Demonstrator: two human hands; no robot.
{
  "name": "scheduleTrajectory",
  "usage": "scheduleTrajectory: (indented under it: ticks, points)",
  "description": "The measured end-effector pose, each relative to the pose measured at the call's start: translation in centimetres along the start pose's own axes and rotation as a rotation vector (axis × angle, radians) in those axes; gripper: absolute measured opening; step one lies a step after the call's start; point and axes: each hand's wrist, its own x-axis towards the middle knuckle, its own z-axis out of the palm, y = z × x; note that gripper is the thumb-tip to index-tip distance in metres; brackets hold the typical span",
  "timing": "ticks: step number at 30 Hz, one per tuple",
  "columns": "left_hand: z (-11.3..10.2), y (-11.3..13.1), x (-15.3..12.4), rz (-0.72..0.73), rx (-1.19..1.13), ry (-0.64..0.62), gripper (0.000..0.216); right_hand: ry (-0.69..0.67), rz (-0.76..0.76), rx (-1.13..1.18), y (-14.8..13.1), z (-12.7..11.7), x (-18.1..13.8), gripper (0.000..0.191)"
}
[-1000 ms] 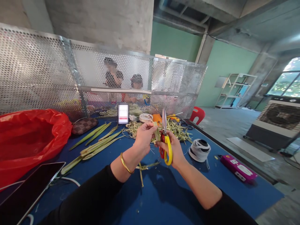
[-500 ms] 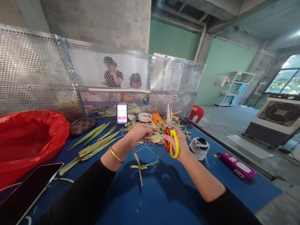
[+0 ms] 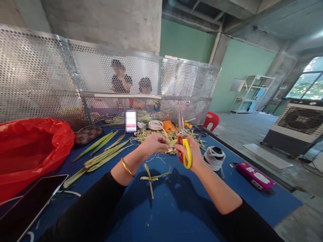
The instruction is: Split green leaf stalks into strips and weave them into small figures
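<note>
Grip: my left hand (image 3: 154,145) pinching leaf (image 3: 172,142), right hand (image 3: 194,150) clasping scissors (image 3: 185,144); hands now closer, apparently positioning, not cutting.

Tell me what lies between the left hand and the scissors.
The head view shows a leaf strip there, then the fingers of the right hand, which holds the scissors.

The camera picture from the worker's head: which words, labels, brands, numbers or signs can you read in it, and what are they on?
"B": the large white letter on the purple packet; the white marks after it are unclear.
Purple packet's small white label: too small to read.
Lit screen: too blurred to read.
Scissors: no lettering that I can make out.
</note>
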Motion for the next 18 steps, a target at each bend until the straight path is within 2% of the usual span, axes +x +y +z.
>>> scheduleTrajectory:
  ticks: [3, 10, 14, 18]
  points:
    - [0.1, -0.4, 0.1, -0.009, -0.021, -0.023, 0.012, -0.028, -0.006, -0.033, 0.3, -0.2, 0.0, 0.048]
    - [0.2, -0.2, 0.1, -0.09, -0.143, 0.033, 0.012, -0.045, -0.018, -0.035, 0.2, 0.0, 0.0, 0.048]
    - [-0.1, -0.7, 0.9, -0.155, -0.374, 0.241, 0.013, -0.068, 0.027, -0.024, -0.7, 0.2, -0.3, 0.048]
    - [-2.0, -1.7, 2.2, -0.145, -0.474, 0.474, 0.012, -0.201, -0.008, -0.028, -1.6, 0.0, -0.7, 0.044]
